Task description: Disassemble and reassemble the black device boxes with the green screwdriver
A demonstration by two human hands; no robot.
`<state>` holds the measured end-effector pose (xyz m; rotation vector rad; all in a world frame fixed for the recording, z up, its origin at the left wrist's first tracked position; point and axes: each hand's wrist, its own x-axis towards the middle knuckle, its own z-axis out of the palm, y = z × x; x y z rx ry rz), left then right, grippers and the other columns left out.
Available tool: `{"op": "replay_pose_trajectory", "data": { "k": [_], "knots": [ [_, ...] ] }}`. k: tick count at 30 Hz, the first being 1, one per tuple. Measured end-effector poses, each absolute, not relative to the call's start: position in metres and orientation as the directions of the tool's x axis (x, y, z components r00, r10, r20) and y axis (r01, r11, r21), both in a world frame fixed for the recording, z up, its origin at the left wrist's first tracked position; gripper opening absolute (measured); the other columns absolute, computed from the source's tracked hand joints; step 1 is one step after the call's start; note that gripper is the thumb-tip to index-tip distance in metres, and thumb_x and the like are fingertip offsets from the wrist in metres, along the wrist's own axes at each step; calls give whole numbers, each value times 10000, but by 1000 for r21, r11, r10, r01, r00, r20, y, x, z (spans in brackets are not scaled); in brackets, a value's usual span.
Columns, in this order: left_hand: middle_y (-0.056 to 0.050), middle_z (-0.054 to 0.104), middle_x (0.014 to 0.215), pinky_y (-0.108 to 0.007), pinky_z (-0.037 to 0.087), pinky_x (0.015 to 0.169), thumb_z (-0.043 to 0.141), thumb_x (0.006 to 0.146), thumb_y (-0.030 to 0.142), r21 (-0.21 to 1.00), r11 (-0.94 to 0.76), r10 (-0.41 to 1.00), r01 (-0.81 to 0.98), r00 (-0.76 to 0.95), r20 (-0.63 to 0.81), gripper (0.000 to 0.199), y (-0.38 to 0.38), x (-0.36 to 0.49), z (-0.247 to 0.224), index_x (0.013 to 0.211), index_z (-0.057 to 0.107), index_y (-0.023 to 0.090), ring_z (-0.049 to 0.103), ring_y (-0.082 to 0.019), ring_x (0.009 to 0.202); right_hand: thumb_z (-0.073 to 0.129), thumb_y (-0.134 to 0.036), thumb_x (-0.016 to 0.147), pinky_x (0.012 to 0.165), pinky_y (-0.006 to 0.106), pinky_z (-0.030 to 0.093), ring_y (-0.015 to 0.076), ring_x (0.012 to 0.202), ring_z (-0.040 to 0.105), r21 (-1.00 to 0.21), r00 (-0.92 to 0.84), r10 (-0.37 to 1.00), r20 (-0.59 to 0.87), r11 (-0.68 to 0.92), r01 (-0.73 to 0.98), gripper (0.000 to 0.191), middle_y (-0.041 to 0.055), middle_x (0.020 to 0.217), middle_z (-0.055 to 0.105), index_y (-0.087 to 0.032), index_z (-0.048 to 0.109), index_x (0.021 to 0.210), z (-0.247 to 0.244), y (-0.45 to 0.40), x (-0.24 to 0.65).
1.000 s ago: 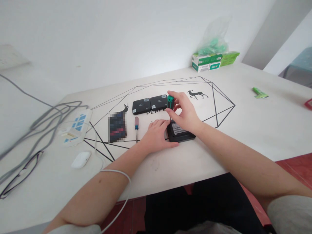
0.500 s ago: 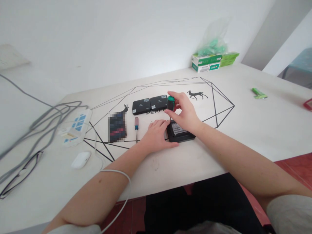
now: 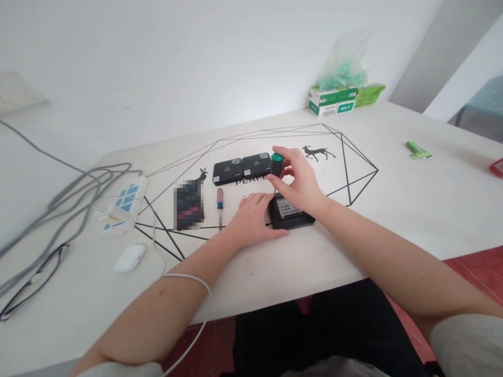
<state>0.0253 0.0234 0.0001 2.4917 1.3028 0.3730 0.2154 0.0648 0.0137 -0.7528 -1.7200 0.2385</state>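
Note:
My right hand (image 3: 301,178) grips a screwdriver (image 3: 277,166) with a green-and-black handle, held upright between thumb and fingers. Its thin shaft points down at the left back corner of a black box (image 3: 296,222). That box lies on the table, a white printed label facing up. Against its left side is my left hand (image 3: 255,217), fingers at the back corner and thumb along the front edge, holding it. The screwdriver's tip is hidden by my left fingers. Left of that hand lies a second screwdriver (image 3: 220,200) with a translucent reddish handle and blue collar.
Two black boxes (image 3: 228,170) sit side by side behind my hands. A blurred dark item (image 3: 189,205), a white case (image 3: 131,257), a power strip (image 3: 126,204), grey cables and glasses (image 3: 35,277) lie left. Green-and-white cartons (image 3: 334,97) stand at the back; a green wrapper (image 3: 418,150) lies right.
The screwdriver handle and my right fingers have shifted very slightly to the right. My left hand and the labelled box stay in place.

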Motion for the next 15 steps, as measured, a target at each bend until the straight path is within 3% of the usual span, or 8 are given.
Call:
{"op": "replay_pose_trajectory", "data": {
  "k": [15],
  "knots": [
    [-189,570,1512,-633,356,1198,825,727,712,391,-525,837,756,541,79,1035,23,25,-1,1541,450,194,490,-441,1417,654,-305,942,716,403,666,216,914,619,-527,-80,592,802,765,371,531,73,1142,598,-316,509,1452,14,66,218]
  ]
}}
